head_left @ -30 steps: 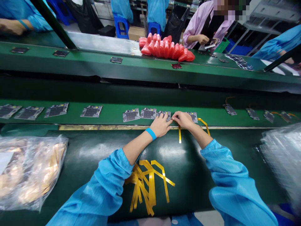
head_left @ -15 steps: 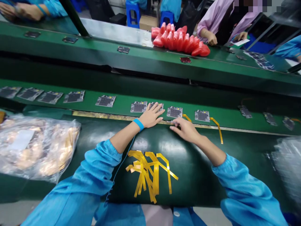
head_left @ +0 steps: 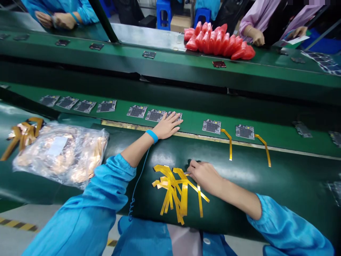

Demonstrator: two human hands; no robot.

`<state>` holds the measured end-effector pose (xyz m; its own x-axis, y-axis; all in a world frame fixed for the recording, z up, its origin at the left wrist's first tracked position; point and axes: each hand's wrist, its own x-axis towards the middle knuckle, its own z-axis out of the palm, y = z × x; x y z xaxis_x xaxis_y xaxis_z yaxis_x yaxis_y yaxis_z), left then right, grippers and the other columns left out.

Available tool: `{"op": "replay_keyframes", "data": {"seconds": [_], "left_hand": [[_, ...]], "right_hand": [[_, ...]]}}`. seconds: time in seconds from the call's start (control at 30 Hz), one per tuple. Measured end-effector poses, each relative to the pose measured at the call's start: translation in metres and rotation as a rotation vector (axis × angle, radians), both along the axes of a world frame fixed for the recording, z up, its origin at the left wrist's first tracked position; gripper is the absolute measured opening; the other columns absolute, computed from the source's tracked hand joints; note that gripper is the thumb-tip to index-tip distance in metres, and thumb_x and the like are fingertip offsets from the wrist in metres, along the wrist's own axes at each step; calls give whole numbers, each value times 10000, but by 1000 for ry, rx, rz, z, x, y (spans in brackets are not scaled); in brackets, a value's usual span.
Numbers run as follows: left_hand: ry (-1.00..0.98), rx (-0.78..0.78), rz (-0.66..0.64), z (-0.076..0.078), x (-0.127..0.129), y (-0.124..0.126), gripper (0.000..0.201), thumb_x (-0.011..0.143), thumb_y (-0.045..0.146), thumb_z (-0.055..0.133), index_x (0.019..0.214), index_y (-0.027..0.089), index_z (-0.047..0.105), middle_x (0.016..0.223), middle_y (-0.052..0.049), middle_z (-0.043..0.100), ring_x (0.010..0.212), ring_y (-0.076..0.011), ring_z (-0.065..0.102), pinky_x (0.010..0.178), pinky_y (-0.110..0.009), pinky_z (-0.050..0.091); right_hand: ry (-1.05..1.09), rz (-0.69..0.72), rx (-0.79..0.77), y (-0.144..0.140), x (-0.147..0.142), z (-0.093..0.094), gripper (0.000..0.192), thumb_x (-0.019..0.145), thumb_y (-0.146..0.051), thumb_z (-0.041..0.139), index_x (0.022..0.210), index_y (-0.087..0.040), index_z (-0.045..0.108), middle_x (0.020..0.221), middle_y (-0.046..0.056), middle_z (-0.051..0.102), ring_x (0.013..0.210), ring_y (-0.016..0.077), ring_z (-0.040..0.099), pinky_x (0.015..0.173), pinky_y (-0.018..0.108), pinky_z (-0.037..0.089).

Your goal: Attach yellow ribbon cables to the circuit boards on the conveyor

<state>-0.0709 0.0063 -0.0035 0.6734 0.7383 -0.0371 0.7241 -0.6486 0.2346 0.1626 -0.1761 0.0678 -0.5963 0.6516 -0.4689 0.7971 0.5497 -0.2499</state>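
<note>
Yellow flex strips point(head_left: 176, 188) now draw your right hand point(head_left: 204, 175), fingertips pinching one, back from the belt's circuit board point(head_left: 174, 115), where your left hand point(head_left: 166, 126) stays, fingers spread.

A clear plastic bag point(head_left: 62, 153) of copper-coloured parts is lying near the left edge of the dark green bench point(head_left: 266, 177). Red pouches point(head_left: 220, 42) are sitting in a row on the far conveyor point(head_left: 106, 58), and two boards with yellow strips point(head_left: 229, 133) are lying on the near belt point(head_left: 279, 137).

bench point(head_left: 253, 177): yellow strips point(head_left: 176, 188), plastic bag point(head_left: 61, 153) | belt point(head_left: 191, 122): circuit boards point(head_left: 211, 126)
</note>
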Motion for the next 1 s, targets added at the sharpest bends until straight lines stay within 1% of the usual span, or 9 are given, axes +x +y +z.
{"op": "replay_keyframes", "data": {"seconds": [0.07, 0.17, 0.3, 0.4, 0.47, 0.53, 0.63, 0.8, 1.0], "left_hand": [[-7, 5, 3, 0, 3, 0, 536, 1098, 377, 349, 1612, 258, 445, 1750, -90, 267, 1638, -330, 157, 1295, -646, 122], [-21, 2, 0, 0, 7, -1, 538, 1094, 371, 344, 1604, 236, 451, 1739, -102, 298, 1631, -331, 185, 1293, -639, 142], [-122, 29, 63, 4, 10, 1, 506, 1050, 308, 414, 1532, 198, 525, 1644, -132, 450, 1558, -316, 341, 1266, -563, 276], [-213, 94, 178, 9, 16, 5, 350, 994, 258, 493, 1266, 177, 697, 1370, -149, 637, 1312, -306, 551, 1127, -492, 441], [-221, 109, 239, 13, 24, 8, 231, 969, 252, 533, 1057, 185, 736, 1173, -134, 675, 1148, -300, 597, 1019, -471, 488], [-184, 85, 275, 17, 35, 11, 169, 949, 255, 568, 915, 195, 722, 1062, -124, 672, 1075, -305, 601, 956, -466, 497], [-85, 37, 318, 24, 52, 16, 152, 924, 278, 613, 824, 200, 697, 999, -126, 673, 1053, -327, 604, 907, -477, 502], [16, -5, 379, 31, 72, 20, 134, 897, 288, 636, 845, 196, 720, 1022, -138, 689, 1094, -351, 608, 897, -496, 504], [-11, -5, 399, 29, 82, 19, 143, 868, 322, 662, 862, 199, 737, 1025, -145, 684, 1096, -366, 594, 897, -518, 508]], "right_hand": [[-22, -10, 4, -3, 0, -1, 216, 1055, -180, 521, 1065, -177, 737, 1122, 121, 715, 955, 253, 736, 747, 309, 502], [-35, -60, -6, -5, -1, -1, 176, 1035, -174, 555, 1078, -177, 726, 1140, 114, 718, 938, 249, 739, 703, 299, 484], [65, -169, -59, -6, 7, -3, 128, 1021, -200, 598, 1071, -195, 715, 1134, 88, 735, 926, 234, 740, 685, 286, 453], [249, -267, -95, -4, 18, -6, 119, 1029, -218, 590, 1031, -223, 709, 1050, 50, 764, 928, 216, 734, 722, 277, 455], [364, -322, -94, 2, 26, -8, 137, 1035, -239, 576, 1029, -240, 713, 1011, 40, 779, 922, 212, 732, 752, 284, 472], [459, -381, -60, 12, 32, -8, 160, 1028, -264, 575, 1091, -253, 721, 1048, 51, 792, 949, 220, 737, 793, 300, 500], [551, -466, 26, 35, 39, -6, 212, 1005, -304, 599, 1168, -256, 726, 1093, 67, 799, 969, 232, 743, 833, 316, 525], [594, -511, 148, 79, 48, -5, 185, 992, -343, 602, 966, -219, 737, 977, 71, 782, 882, 228, 705, 789, 299, 492], [671, -596, 130, 124, 54, -24, 249, 1003, -369, 539, 958, -186, 702, 943, 68, 756, 873, 215, 670, 789, 279, 476]]}}
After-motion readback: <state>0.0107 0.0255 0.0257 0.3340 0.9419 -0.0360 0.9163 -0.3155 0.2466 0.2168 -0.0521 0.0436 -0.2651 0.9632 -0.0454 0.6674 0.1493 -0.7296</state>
